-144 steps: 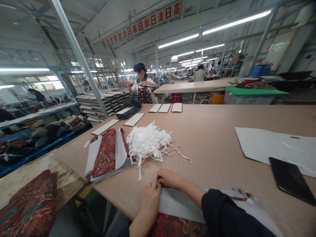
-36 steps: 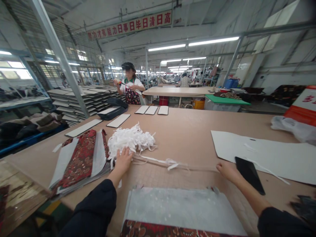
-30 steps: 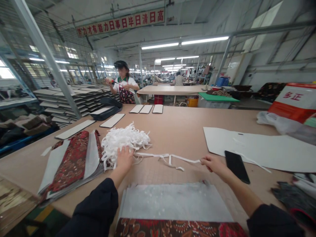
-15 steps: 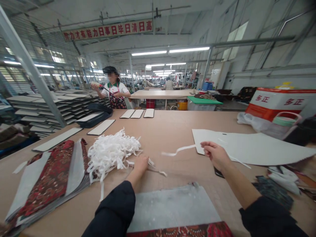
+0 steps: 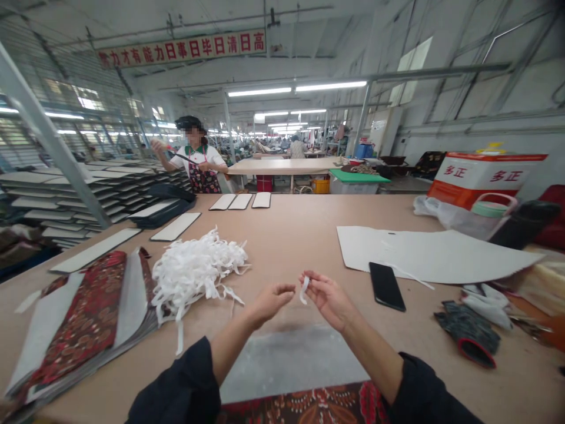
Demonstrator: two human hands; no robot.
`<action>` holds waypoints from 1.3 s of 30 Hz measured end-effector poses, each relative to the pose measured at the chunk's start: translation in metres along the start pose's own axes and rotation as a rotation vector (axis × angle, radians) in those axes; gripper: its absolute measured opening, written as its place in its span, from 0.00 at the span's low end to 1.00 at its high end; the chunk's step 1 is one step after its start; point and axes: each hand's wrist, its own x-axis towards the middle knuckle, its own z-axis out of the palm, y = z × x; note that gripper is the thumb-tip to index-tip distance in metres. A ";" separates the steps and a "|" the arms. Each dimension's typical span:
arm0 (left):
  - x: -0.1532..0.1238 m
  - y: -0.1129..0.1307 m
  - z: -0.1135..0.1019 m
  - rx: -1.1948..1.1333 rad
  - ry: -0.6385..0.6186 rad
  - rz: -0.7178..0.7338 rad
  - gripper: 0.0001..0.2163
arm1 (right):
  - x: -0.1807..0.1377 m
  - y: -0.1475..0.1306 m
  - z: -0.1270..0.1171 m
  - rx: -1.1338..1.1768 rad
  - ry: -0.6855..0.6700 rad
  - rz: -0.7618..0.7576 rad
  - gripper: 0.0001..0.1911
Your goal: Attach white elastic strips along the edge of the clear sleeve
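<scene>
My right hand (image 5: 327, 298) pinches a short white ribbon strip (image 5: 304, 288) above the table, fingers closed on it. My left hand (image 5: 270, 300) is raised beside it with fingers curled toward the strip's other end; whether it touches the strip is unclear. A loose pile of white ribbon strips (image 5: 194, 270) lies to the left. Directly below my hands lies a grey panel (image 5: 286, 362) with red patterned fabric (image 5: 304, 406) at its near edge.
A stack of red patterned and grey panels (image 5: 83, 321) sits at left. A black phone (image 5: 386, 285) and a large white sheet (image 5: 428, 253) lie at right, with dark gloves (image 5: 470, 333) and an orange box (image 5: 481, 176). A person in an apron (image 5: 194, 159) works beyond the table.
My right hand pulled one strip free of the pile and brought it to the middle. My left hand left the pile and rose to meet it. The view shifted right.
</scene>
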 end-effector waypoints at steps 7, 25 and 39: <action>-0.043 0.005 0.021 -0.891 0.121 -0.289 0.16 | -0.025 0.031 0.024 0.027 -0.041 0.023 0.13; -0.149 -0.115 -0.013 -0.412 0.237 -0.522 0.13 | -0.042 0.056 -0.079 -0.475 0.266 0.009 0.19; -0.134 -0.147 0.004 0.040 0.437 -0.481 0.03 | -0.036 0.058 -0.113 -1.416 0.193 -0.149 0.16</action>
